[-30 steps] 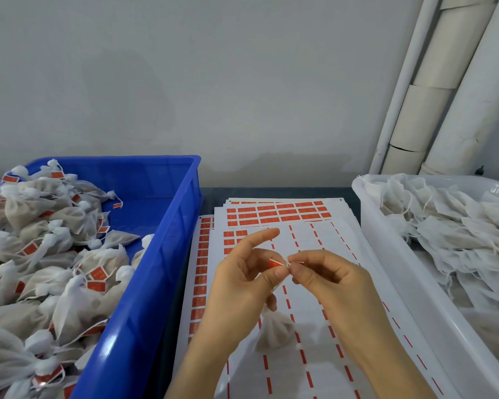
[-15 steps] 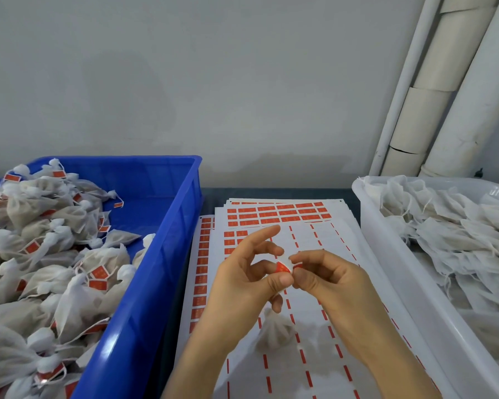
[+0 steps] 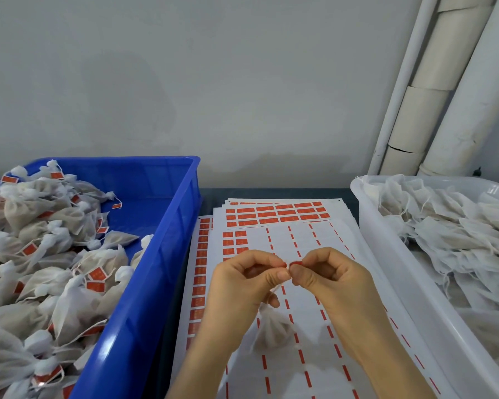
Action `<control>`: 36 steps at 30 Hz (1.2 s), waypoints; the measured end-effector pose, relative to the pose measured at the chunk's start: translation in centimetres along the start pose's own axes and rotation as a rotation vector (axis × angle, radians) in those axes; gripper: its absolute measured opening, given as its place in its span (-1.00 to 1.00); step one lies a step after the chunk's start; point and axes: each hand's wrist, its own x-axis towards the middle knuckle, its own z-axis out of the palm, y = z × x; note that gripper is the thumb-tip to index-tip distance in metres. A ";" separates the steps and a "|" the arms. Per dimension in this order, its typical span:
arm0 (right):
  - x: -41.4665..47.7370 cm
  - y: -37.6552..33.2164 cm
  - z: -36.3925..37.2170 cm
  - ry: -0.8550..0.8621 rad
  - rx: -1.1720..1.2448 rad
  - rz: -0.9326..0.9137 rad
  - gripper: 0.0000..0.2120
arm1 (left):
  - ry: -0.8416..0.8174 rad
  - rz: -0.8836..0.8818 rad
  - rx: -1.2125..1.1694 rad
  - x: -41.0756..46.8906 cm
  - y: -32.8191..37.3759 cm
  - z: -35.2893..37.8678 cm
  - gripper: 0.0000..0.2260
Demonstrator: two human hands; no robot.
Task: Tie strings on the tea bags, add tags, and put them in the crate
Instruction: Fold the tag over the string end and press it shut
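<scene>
My left hand (image 3: pixel 242 286) and my right hand (image 3: pixel 329 280) meet over the sticker sheets, both pinching one small red tag (image 3: pixel 293 264) between thumbs and fingertips. A thin string runs down from the tag to a white tea bag (image 3: pixel 271 329) that hangs below my left hand, just above the sheets. The blue crate (image 3: pixel 156 254) at the left holds several tied tea bags with red tags (image 3: pixel 41 254). The white bin (image 3: pixel 386 254) at the right holds several untied tea bags (image 3: pixel 450 240).
A stack of sticker sheets (image 3: pixel 274 217) lies between the two containers, with rows of red tags at its far end and left edge. A grey wall stands behind, and white pipes (image 3: pixel 432 87) run up at the back right.
My left index finger, stretched out before, has curled down onto the tag. Both hands now press the tag together from either side. The hanging tea bag has barely moved.
</scene>
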 end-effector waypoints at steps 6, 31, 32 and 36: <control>-0.2 -0.1 0.1 0.073 0.001 -0.023 -0.70 | -0.003 0.049 0.033 -0.2 0.0 0.4 -0.84; 0.2 1.2 0.1 0.167 -0.156 -0.090 -0.89 | 0.016 0.000 0.074 -0.6 0.3 1.0 -0.85; 0.2 1.3 0.1 0.175 -0.175 -0.094 -0.88 | 0.017 -0.003 0.077 -0.6 0.3 1.0 -0.87; 0.2 0.8 0.1 0.053 -0.136 -0.044 -0.91 | 0.014 0.009 0.056 -0.5 0.2 0.8 -0.90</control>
